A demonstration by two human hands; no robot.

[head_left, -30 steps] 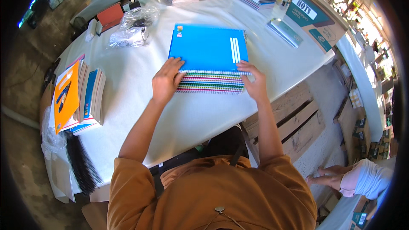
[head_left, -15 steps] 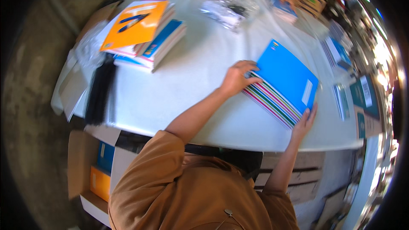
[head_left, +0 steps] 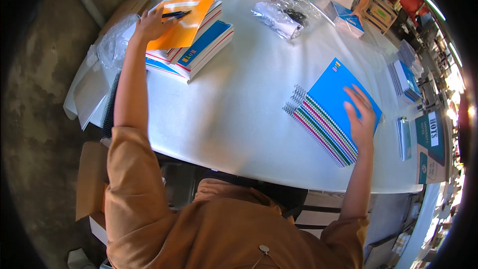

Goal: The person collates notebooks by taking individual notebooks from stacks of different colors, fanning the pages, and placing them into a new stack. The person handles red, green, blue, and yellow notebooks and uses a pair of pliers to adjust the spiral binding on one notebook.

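My left hand [head_left: 151, 25] is over the orange notebook cover [head_left: 186, 35] on top of a pile at the left, fingers apart beside dark pens [head_left: 177, 14] lying there. I see no pen lifted. Under the orange cover are more notebooks, one with a blue-and-white cover [head_left: 204, 45]. To the right, my right hand [head_left: 362, 112] is over the blue top cover [head_left: 331, 89] of a spiral notebook stack, its fingers spread. Coloured spiral bindings [head_left: 326, 129] run along the stack's near left side, and silvery wire coil ends [head_left: 295, 98] stick out at its left corner.
Clear plastic wrapping [head_left: 286, 15] lies at the back of the white-covered table [head_left: 254, 119]. Another person's hand [head_left: 359, 12] rests near a notebook stack [head_left: 348, 19]. Black coils [head_left: 110, 104] are at the left edge; a green-and-white box [head_left: 430, 139] stands right.
My left hand has left the blue notebook stack and moved far left to the pens on the orange cover. My right hand has shifted from the stack's lower corner to above its cover.
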